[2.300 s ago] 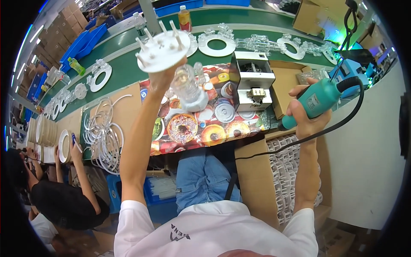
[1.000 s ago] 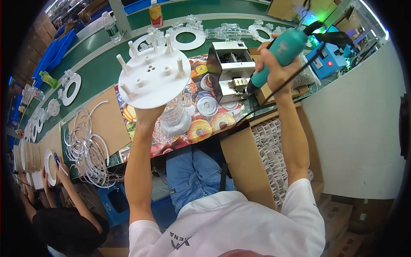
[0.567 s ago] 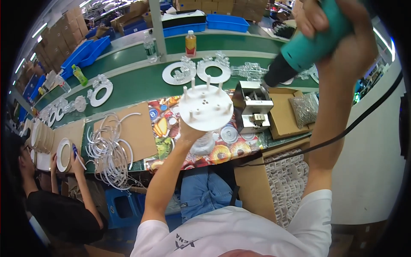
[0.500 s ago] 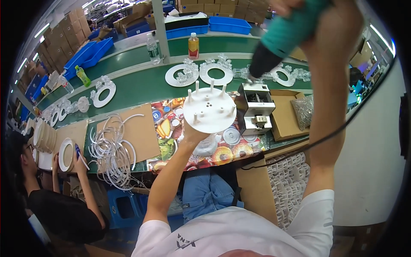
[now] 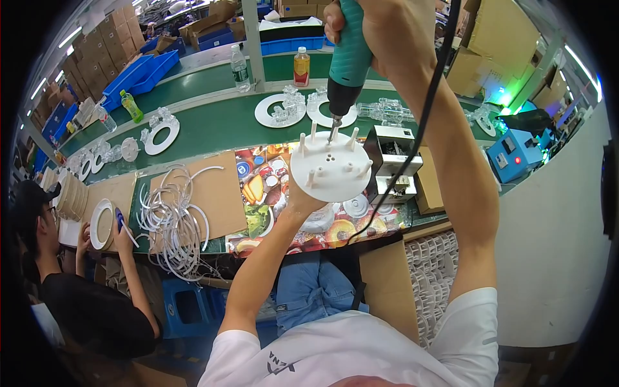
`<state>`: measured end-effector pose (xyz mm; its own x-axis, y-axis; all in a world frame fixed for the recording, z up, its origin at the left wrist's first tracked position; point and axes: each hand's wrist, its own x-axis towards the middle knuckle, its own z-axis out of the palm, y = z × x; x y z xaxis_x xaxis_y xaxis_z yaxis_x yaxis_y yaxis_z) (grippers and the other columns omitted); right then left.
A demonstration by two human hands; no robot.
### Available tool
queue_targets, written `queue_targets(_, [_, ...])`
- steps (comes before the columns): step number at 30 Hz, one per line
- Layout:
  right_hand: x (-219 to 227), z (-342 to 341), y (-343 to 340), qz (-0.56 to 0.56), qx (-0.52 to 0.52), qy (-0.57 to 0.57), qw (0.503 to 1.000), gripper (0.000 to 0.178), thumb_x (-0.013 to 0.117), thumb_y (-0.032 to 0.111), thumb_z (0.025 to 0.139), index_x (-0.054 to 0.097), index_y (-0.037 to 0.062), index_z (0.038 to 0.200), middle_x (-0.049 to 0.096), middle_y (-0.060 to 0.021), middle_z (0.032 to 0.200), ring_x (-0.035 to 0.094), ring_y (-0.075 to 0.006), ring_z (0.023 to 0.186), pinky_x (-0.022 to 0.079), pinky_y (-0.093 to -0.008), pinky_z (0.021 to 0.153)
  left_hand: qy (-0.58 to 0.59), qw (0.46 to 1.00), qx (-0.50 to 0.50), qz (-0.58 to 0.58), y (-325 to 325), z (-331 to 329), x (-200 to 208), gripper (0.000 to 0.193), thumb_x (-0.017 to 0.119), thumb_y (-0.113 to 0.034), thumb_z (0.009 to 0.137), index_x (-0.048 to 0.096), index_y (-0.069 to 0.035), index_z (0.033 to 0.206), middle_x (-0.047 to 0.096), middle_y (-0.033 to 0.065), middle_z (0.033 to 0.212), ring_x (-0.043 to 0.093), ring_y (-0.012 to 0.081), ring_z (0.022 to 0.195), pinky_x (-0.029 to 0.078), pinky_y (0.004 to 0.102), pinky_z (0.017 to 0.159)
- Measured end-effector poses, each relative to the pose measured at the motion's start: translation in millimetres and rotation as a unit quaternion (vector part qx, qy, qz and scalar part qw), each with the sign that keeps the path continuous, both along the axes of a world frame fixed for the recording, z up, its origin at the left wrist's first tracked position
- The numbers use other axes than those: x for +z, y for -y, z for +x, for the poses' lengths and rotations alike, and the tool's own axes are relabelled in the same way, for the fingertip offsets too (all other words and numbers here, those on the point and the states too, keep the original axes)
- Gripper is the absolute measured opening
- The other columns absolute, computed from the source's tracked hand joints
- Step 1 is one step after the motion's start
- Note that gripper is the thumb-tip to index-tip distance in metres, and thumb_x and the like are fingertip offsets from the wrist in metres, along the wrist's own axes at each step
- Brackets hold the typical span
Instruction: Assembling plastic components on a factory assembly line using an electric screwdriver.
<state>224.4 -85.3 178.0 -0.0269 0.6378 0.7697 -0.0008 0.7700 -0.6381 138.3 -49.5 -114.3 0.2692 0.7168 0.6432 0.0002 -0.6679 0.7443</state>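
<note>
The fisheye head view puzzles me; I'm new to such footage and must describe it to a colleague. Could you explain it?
There's no robot: a person wears the camera on the head, looking down; its wide lens bends straight edges. The left hand supports a round white plate with upright pegs. The right hand grips a teal power tool, its bit pointing down at the plate; whether it touches is hard to tell. On the bench lie coiled pale tubing, a cardboard sheet and a black-and-white device. A co-worker sits at left.
</note>
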Motion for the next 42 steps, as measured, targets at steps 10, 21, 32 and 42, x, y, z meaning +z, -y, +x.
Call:
queue_targets(10, [-5,-4,-5,-0.006,0.017,0.002,1.000,0.009,0.057,0.004,0.077,0.050,-0.0003,0.079,0.052,-0.0053,0.057,0.052,-0.0132,0.043,0.045,-0.0278,0.039,-0.091,0.991,0.069,0.071,9,-9,9,0.067,0.073,-0.035,0.070,0.045,-0.014,0.128,0.057,0.0052,0.120,0.051,0.0201,0.116,0.017,0.0432,0.112])
queue_targets(21, [-11,-7,-7,0.008,0.021,0.024,0.999,0.008,0.056,0.005,0.075,0.054,-0.0021,0.073,0.052,-0.0047,0.051,0.053,-0.0121,0.042,0.042,-0.0266,0.038,0.196,0.936,-0.237,-0.174,11,-8,7,0.065,0.063,-0.034,0.080,0.035,-0.014,0.135,0.049,0.0039,0.132,0.047,0.0181,0.121,0.019,0.0404,0.112])
queue_targets(32, [-36,62,35,0.061,-0.009,-0.138,0.988,0.029,0.063,0.010,0.076,0.050,-0.0025,0.100,0.056,-0.0117,0.071,0.055,-0.0143,0.047,0.046,-0.0280,0.037,-0.120,0.965,0.161,0.166,-21,-15,-49,0.077,0.075,-0.025,0.069,0.036,-0.006,0.133,0.046,0.0137,0.130,0.041,0.0289,0.123,0.026,0.0425,0.106])
queue_targets(42, [-216,183,22,-0.067,-0.207,-0.047,0.975,0.036,0.061,-0.005,0.076,0.045,-0.0019,0.108,0.059,-0.0104,0.080,0.055,-0.0138,0.056,0.046,-0.0261,0.052,-0.108,0.990,0.078,0.036,-7,-23,-30,0.073,0.059,-0.032,0.086,0.017,-0.011,0.142,0.034,0.0124,0.141,0.029,0.0263,0.132,0.018,0.0412,0.112])
